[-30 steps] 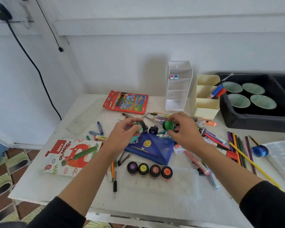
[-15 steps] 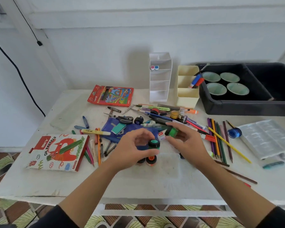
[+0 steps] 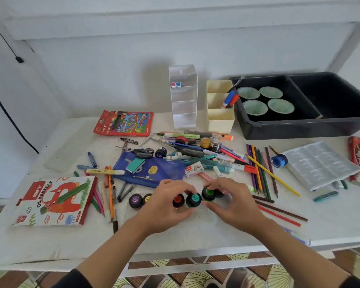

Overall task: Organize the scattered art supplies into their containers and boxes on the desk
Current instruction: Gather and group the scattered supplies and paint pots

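A row of small black paint pots stands on a clear lid near the desk's front. The purple pot (image 3: 135, 200) and yellow pot (image 3: 147, 198) sit at the left, then a red pot (image 3: 178, 201). My left hand (image 3: 168, 206) pinches the teal-lidded pot (image 3: 193, 199) at the row. My right hand (image 3: 232, 201) grips the green-lidded pot (image 3: 208, 193) just right of it. Both pots are down at the level of the row.
Behind the hands lie a blue pencil pouch (image 3: 150, 171), scissors (image 3: 142, 153), markers and more pots. Coloured pencils (image 3: 260, 169) fan out at right. White organizer (image 3: 183, 96), cream holder (image 3: 219, 107) and black bin (image 3: 303, 125) stand at the back. Oil pastels box (image 3: 54, 201) lies front left.
Both hands have come down from the blue pouch toward me, bringing the teal and green pots to the row of pots. The camera view shifted left and down.
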